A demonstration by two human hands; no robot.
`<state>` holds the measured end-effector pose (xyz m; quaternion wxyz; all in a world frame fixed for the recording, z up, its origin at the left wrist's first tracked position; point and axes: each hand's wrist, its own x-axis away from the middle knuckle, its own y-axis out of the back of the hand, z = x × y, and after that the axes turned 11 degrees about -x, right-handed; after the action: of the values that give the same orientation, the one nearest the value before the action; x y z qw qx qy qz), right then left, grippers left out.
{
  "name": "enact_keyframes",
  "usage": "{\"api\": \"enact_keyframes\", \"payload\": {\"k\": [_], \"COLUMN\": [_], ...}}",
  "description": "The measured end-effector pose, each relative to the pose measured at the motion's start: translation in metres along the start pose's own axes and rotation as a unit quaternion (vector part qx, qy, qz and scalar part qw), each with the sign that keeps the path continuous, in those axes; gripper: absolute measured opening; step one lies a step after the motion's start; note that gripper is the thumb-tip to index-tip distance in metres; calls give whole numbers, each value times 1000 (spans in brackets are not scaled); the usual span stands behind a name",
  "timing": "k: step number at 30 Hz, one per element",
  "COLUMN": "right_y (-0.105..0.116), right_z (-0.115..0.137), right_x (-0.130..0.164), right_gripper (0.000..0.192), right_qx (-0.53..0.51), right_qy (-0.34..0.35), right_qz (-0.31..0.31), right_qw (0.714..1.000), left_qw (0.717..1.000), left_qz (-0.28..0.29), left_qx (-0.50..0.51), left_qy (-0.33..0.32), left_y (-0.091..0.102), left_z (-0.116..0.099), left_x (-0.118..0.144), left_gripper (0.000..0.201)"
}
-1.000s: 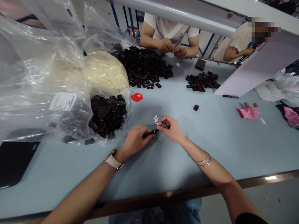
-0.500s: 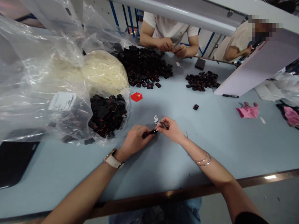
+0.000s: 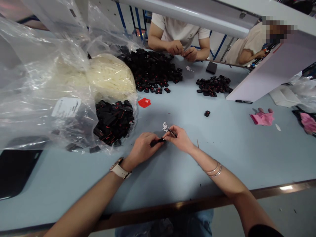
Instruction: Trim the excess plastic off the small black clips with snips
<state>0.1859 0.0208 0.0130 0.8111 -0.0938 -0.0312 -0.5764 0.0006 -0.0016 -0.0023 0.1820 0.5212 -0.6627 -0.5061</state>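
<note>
Left hand (image 3: 143, 149) pinching small black part (image 3: 158, 141) low over light-blue table (image 3: 172, 171); right hand (image 3: 181, 138) gripping thin dark tool (image 3: 172, 132), tip at part. Piece mid-work, unfinished; bagged black parts (image 3: 112, 120) untouched; white bits (image 3: 165, 126) beside fingers

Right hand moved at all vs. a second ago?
Yes, slightly. The right hand has slid left toward the left hand, judged against the small white scrap pile on the table.
</note>
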Motion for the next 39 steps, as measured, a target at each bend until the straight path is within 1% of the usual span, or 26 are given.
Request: {"api": "enact_keyframes", "payload": {"k": [11, 17, 23, 29, 35, 39], "right_y": [3, 3, 1, -1, -1, 0], "right_z": [2, 2, 2, 2, 2, 1], "right_x": [-2, -2, -1, 1, 1, 1], "right_gripper": [22, 24, 22, 21, 25, 26], "right_qx": [-2, -5, 16, 34, 38, 51], "right_qy": [-22, -36, -7, 0, 10, 3], "right_qz": [10, 13, -1, -30, -17, -16], "right_qw": [1000, 999, 1000, 999, 999, 999], "left_qw": [1000, 1000, 1000, 1000, 1000, 1000], "left_qz": [-3, -4, -3, -1, 6, 8], "left_qx": [-16, -15, -8, 0, 2, -4], "left_qy": [0, -7, -7, 0, 8, 7], "left_y": [-3, -2, -2, -2, 2, 0], "left_z": [4, 2, 3, 2, -1, 1], "left_x": [2, 1, 1, 1, 0, 1], "left_gripper": [20, 20, 20, 17, 17, 16]}}
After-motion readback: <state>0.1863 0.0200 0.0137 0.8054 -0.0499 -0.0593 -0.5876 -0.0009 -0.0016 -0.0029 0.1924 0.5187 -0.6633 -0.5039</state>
